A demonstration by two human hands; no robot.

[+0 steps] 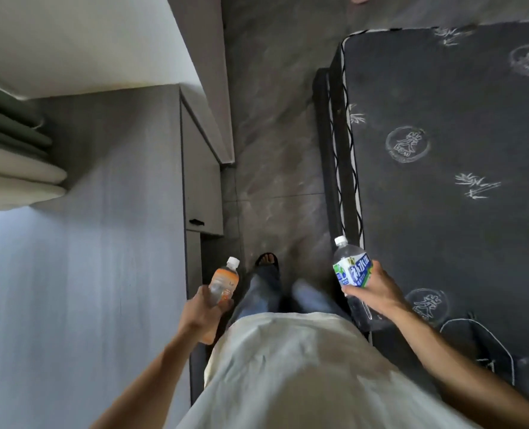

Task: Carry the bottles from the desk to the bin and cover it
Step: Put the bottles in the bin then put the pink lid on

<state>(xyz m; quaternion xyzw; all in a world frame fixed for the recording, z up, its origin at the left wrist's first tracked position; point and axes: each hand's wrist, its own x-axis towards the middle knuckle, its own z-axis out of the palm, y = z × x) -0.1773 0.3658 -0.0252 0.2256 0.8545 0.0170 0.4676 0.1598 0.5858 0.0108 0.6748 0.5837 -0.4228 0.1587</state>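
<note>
My left hand (pixel 202 314) grips a small clear bottle with an orange label and white cap (pixel 225 281), held with its cap pointing forward beside the desk's edge. My right hand (pixel 373 289) is closed around a larger clear bottle with a blue, white and green label and white cap (pixel 351 267), over the bed's near edge. Both bottles are in the air at about waist height. No bin or lid is in view.
A grey wooden desk (pixel 102 243) with a drawer unit (pixel 199 193) fills the left. A bed with a dark patterned mattress (pixel 458 150) fills the right. Between them runs a narrow strip of grey tiled floor (pixel 272 134), where my sandalled foot (pixel 268 261) stands.
</note>
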